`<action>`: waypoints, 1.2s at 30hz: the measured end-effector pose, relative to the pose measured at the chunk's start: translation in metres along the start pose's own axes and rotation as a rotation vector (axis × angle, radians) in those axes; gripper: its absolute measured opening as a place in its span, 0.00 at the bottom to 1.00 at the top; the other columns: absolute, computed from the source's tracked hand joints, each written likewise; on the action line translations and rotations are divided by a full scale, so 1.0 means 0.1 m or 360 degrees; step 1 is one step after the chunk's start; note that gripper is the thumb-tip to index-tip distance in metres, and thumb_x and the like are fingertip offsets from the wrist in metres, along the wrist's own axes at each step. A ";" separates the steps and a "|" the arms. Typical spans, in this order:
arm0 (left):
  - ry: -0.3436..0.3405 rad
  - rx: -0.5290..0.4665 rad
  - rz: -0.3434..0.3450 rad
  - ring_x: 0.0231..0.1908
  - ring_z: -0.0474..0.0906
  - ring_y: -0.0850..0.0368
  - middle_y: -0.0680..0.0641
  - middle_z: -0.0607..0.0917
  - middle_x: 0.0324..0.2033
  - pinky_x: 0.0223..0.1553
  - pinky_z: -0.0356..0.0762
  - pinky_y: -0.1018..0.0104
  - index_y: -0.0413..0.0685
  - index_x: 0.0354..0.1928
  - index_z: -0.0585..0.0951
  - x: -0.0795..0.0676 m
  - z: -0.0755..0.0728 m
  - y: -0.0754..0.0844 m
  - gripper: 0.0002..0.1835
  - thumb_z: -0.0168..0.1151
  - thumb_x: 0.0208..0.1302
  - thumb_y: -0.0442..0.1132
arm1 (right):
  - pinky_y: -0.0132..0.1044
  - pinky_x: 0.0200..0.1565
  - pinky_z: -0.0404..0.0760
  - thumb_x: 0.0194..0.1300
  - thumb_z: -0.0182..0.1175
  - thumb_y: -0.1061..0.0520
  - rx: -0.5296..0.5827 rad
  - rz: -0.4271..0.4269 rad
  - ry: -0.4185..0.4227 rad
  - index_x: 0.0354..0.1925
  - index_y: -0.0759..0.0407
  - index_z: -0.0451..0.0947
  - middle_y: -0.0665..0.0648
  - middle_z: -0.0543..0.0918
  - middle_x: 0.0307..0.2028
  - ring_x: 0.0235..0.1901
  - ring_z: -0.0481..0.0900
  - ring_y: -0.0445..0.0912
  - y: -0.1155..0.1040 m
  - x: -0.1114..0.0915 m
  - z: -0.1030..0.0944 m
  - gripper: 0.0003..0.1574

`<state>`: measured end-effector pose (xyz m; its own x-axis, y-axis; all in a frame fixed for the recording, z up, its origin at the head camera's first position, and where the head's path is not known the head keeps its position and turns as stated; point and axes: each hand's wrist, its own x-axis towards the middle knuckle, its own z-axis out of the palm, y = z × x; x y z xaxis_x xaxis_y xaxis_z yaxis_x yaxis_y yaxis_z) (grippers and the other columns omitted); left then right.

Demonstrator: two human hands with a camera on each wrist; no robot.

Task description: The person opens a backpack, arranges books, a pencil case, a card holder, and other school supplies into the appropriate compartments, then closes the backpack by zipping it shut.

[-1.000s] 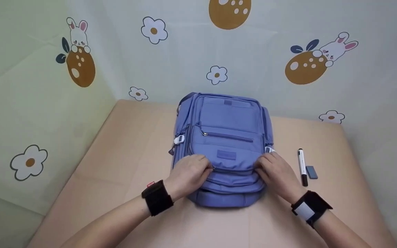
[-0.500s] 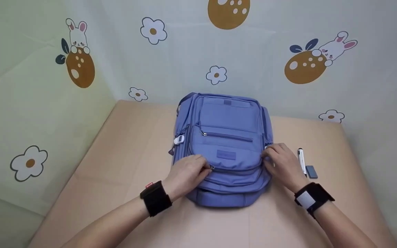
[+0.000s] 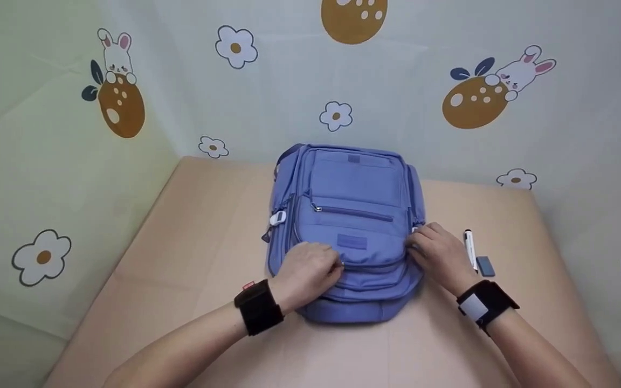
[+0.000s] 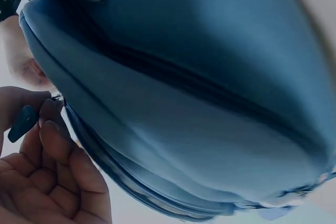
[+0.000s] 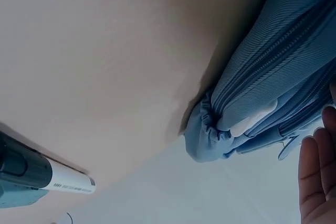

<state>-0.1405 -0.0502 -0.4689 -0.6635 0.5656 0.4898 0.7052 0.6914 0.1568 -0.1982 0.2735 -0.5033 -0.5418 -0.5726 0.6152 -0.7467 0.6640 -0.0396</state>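
A blue-purple backpack [image 3: 361, 183] lies on the table with its front facing up. My left hand [image 3: 308, 272] pinches a zipper pull [image 4: 22, 124] on the lower front pocket; the left wrist view shows thumb and forefinger together on it, the other fingers curled. At the bag's right edge, my right hand [image 3: 440, 252] grips the fabric near the pocket's corner. Only part of that hand's fingers [image 5: 312, 174] shows in the right wrist view, so their contact with the bag is partly hidden.
Right of the backpack lie a white-and-black marker [image 3: 470, 249] and a small blue-grey block [image 3: 485, 266]. The beige tabletop [image 3: 202, 242] meets a patterned cloth wall [image 3: 278, 97] behind and at the sides.
My left hand has moved right along the pocket's zipper with the pull. My right hand has shifted from the pocket's front right corner up and outward to the bag's side edge.
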 end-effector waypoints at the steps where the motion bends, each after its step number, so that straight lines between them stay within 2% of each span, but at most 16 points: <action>1: -0.0009 0.0014 0.0016 0.24 0.77 0.59 0.57 0.81 0.23 0.28 0.74 0.63 0.53 0.28 0.82 0.03 0.03 0.03 0.06 0.68 0.63 0.38 | 0.45 0.39 0.82 0.47 0.78 0.70 0.0001 0.0002 0.0002 0.37 0.57 0.82 0.52 0.83 0.35 0.38 0.79 0.51 0.00 0.00 0.00 0.19; 5: -0.0045 0.0098 0.0098 0.24 0.76 0.60 0.58 0.82 0.23 0.26 0.70 0.66 0.55 0.27 0.83 0.20 0.15 0.21 0.07 0.68 0.64 0.41 | 0.45 0.38 0.82 0.47 0.78 0.70 -0.0006 0.0011 0.0002 0.36 0.57 0.82 0.52 0.82 0.34 0.37 0.78 0.51 -0.01 0.00 0.01 0.19; 10: -0.0074 0.0248 0.0194 0.25 0.78 0.58 0.57 0.82 0.24 0.26 0.70 0.65 0.55 0.28 0.83 0.37 0.30 0.39 0.08 0.66 0.65 0.45 | 0.44 0.38 0.81 0.49 0.78 0.68 -0.0014 0.0028 0.0006 0.36 0.56 0.82 0.52 0.82 0.34 0.37 0.78 0.50 -0.02 -0.01 0.03 0.18; 13: -0.0139 0.0287 0.0202 0.27 0.79 0.58 0.57 0.83 0.25 0.28 0.72 0.65 0.55 0.29 0.84 0.40 0.33 0.43 0.08 0.66 0.67 0.47 | 0.44 0.38 0.81 0.50 0.78 0.67 -0.0014 0.0039 0.0008 0.36 0.56 0.82 0.52 0.82 0.34 0.37 0.78 0.50 -0.03 -0.02 0.03 0.17; 18: -0.0199 0.0237 0.0218 0.30 0.79 0.57 0.56 0.82 0.29 0.30 0.75 0.63 0.55 0.32 0.86 0.35 0.29 0.42 0.10 0.68 0.66 0.51 | 0.44 0.39 0.81 0.51 0.76 0.68 0.0004 0.0060 0.0002 0.37 0.57 0.82 0.52 0.83 0.35 0.37 0.78 0.51 -0.03 -0.02 0.02 0.16; 23: -0.0181 0.0194 0.0256 0.32 0.78 0.58 0.55 0.83 0.31 0.31 0.75 0.64 0.55 0.35 0.86 0.26 0.16 0.34 0.08 0.69 0.66 0.50 | 0.45 0.40 0.81 0.52 0.76 0.68 0.0003 0.0119 -0.0026 0.37 0.57 0.81 0.53 0.83 0.35 0.38 0.78 0.51 -0.04 -0.03 0.01 0.17; 29: -0.0083 0.0211 0.0201 0.39 0.77 0.55 0.52 0.83 0.39 0.36 0.76 0.62 0.53 0.40 0.86 0.17 0.00 0.05 0.06 0.70 0.63 0.43 | 0.44 0.40 0.81 0.52 0.75 0.69 0.0019 0.0223 -0.0066 0.39 0.59 0.81 0.54 0.83 0.35 0.37 0.78 0.51 -0.09 -0.04 -0.01 0.17; 33: -0.0112 0.0239 0.0146 0.43 0.79 0.53 0.51 0.83 0.43 0.40 0.78 0.60 0.52 0.40 0.84 0.10 -0.04 -0.13 0.07 0.71 0.62 0.43 | 0.44 0.39 0.81 0.53 0.70 0.68 0.0045 0.0309 -0.0030 0.41 0.60 0.80 0.55 0.83 0.36 0.37 0.78 0.51 -0.20 -0.04 -0.06 0.16; 36: -0.0137 0.0232 0.0135 0.43 0.79 0.53 0.51 0.83 0.43 0.41 0.79 0.59 0.52 0.38 0.82 0.07 -0.05 -0.21 0.07 0.71 0.63 0.43 | 0.43 0.36 0.79 0.56 0.69 0.64 0.0086 0.0342 0.0027 0.39 0.58 0.81 0.52 0.82 0.34 0.35 0.77 0.48 -0.35 -0.04 -0.10 0.11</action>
<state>-0.1582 -0.0628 -0.4647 -0.6264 0.6569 0.4196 0.7202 0.6937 -0.0109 -0.1661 0.2574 -0.4967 -0.6843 -0.4123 0.6015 -0.6347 0.7428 -0.2129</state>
